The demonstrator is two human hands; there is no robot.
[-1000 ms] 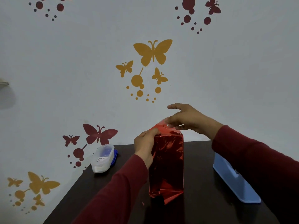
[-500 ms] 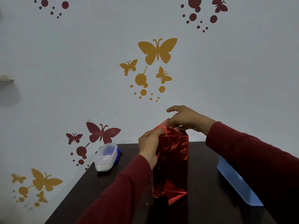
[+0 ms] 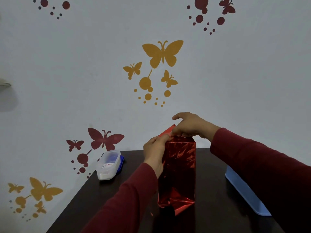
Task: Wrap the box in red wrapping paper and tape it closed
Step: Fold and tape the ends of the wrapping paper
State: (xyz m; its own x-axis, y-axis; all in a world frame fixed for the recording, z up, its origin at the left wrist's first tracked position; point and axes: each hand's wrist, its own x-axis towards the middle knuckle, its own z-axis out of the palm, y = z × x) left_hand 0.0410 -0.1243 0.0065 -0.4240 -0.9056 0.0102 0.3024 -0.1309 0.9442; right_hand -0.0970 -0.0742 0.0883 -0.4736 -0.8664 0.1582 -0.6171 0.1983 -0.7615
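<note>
Here both hands, left hand [image 3: 155,149] and right hand [image 3: 190,125], pinch the red wrapping paper [image 3: 178,169] flap; the container [image 3: 108,164] label is unreadable.

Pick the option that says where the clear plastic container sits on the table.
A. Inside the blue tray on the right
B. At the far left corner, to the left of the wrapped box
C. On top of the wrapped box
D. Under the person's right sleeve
B: the clear plastic container lies at the table's far left corner, left of the upright wrapped box.
</note>
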